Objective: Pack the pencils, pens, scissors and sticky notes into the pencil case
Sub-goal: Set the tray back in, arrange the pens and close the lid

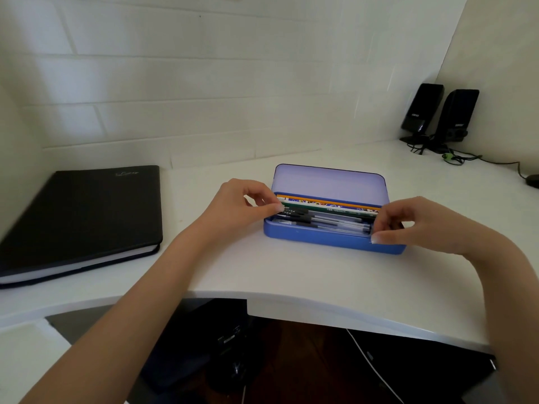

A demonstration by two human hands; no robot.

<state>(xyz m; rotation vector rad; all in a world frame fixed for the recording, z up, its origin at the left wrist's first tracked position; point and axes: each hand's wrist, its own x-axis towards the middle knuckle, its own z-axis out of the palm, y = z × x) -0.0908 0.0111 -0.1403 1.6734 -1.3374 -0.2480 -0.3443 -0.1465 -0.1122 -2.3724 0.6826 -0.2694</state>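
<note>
A blue pencil case lies open on the white desk, its pale translucent lid tilted up at the back. Inside lie several pens with black caps and clear barrels, and behind them pencils in orange, white and green. My left hand pinches the left ends of the pens and pencils at the case's left end. At the right end, my right hand has its fingertips on the other ends, with the thumb on the front wall. I see no scissors and no sticky notes.
A black notebook lies closed at the left of the desk. Two black speakers with cables stand in the far right corner, a dark round object beside them. The desk's curved front edge runs below my arms.
</note>
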